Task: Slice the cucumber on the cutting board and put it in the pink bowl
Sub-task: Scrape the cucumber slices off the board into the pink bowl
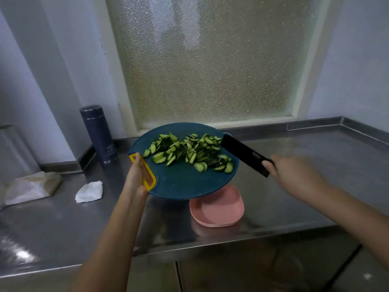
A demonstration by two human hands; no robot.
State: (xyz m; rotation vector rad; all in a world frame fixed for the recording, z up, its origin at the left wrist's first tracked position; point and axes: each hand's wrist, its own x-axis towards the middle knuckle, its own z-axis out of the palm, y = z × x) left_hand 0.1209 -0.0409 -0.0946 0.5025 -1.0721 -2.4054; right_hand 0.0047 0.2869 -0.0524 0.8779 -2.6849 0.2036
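The round dark-blue cutting board [181,182] is lifted off the steel counter [294,186] and tilted, its near edge hanging over the pink bowl [219,209], which sits on the counter just below it. The left hand [136,175] grasps the board by its yellow handle [145,173], fingers wrapped through the opening. The cucumber slices [189,152] lie scattered across the far half of the board, all still on it. The right hand [294,173] is clenched around a black knife [244,154], whose broad blade rests at the board's right edge against the slices; the hand is blurred, so the exact grip is hard to read. Left of the board stand 1 dark flask [99,133] and, nearer, a crumpled white wrapper [89,191].
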